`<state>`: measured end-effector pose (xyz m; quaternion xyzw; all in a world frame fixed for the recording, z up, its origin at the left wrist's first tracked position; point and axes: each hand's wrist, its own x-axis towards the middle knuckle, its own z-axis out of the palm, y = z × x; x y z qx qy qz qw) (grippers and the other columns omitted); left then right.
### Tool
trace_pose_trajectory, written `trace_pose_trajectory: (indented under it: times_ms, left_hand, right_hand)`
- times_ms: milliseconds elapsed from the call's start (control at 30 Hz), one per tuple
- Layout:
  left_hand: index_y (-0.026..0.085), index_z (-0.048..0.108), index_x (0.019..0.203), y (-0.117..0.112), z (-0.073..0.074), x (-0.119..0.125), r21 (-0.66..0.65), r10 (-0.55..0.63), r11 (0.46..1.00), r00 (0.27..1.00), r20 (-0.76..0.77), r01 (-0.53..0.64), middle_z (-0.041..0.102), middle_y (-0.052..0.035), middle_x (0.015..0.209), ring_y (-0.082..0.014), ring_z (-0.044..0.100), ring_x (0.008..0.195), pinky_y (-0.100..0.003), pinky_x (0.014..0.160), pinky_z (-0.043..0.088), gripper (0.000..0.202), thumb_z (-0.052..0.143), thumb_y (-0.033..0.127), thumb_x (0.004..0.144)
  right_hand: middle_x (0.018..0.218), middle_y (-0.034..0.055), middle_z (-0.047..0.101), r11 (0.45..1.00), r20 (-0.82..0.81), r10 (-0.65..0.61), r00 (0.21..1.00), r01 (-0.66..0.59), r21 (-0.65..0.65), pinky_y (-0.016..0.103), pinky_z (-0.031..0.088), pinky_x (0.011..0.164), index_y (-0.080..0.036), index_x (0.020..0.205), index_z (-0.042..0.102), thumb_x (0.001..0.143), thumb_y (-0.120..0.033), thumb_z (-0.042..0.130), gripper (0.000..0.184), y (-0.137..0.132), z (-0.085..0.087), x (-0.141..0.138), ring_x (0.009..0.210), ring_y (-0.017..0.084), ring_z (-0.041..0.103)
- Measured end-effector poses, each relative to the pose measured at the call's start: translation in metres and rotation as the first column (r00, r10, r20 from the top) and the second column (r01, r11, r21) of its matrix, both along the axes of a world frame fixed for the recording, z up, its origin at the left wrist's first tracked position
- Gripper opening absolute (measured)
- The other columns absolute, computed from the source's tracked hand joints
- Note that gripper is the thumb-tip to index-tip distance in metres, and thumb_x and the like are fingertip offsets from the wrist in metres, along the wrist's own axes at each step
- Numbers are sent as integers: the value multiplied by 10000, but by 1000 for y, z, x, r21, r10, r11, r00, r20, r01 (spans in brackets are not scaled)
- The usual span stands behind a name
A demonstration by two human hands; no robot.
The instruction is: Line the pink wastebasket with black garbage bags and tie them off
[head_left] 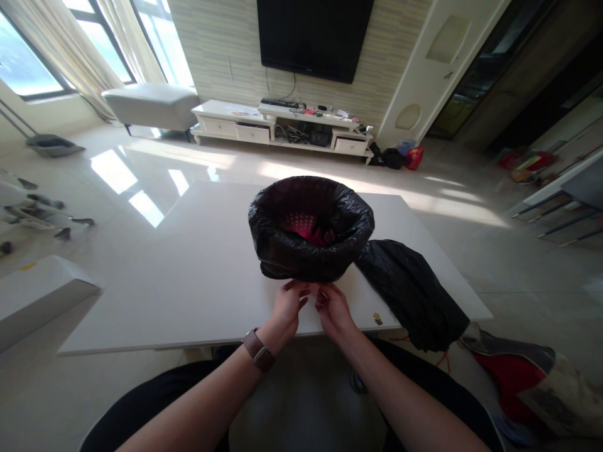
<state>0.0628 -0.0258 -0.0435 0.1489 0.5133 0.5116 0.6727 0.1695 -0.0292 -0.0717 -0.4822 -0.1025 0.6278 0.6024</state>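
Bin [301, 225], pink inside: one, stood on white table [188, 270], draped with black liner [301, 258]. Left hand [286, 309]: lay at its seven o'clock; right hand [335, 311], at five. Fingers curled at the liner's lower edge (grasp could not be told). Black bag [414, 292]: sprawled at four o'clock.

Left fingers [296, 285] and right fingers [330, 290] touch the black bag [301, 254] around a pink bin [300, 224].
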Motion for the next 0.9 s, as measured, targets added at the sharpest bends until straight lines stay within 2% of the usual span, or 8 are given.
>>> trace_pose_trajectory:
  times_ms: [167,367,633,900]
  left_hand:
    - [189,677,753,0,-1,0,3,-5,1000,1000,-3,5,687,-76,898,-195,572,835,-336,773,419,219,746,278,565]
    - [190,700,782,0,-3,0,11,-18,1000,1000,-3,18,698,-77,909,-200,581,848,-332,770,419,264,748,314,554]
    - [190,689,770,0,-3,0,7,-14,1000,1000,-3,14,697,-67,893,-194,577,834,-329,759,419,263,744,314,545]
    - [189,682,764,0,-4,1,-6,-21,1000,1000,11,21,687,-55,871,-191,581,829,-327,763,427,256,761,297,546]
  right_hand:
    - [560,-69,511,1000,-15,-3,1000,3,2,235,256,516,-204,686,622,525,-239,851,282,0,1,0,553,80,413]
    - [642,-44,606,1000,-33,-8,999,8,8,234,263,519,-199,713,646,507,-218,841,284,0,2,0,579,81,433]
    - [562,-71,508,1000,-31,-18,999,18,0,227,251,517,-193,688,649,504,-231,847,273,1,-2,0,561,74,399]
    - [553,-72,498,999,-35,-32,999,32,0,228,251,514,-192,656,625,508,-231,823,250,1,1,-1,558,74,387]
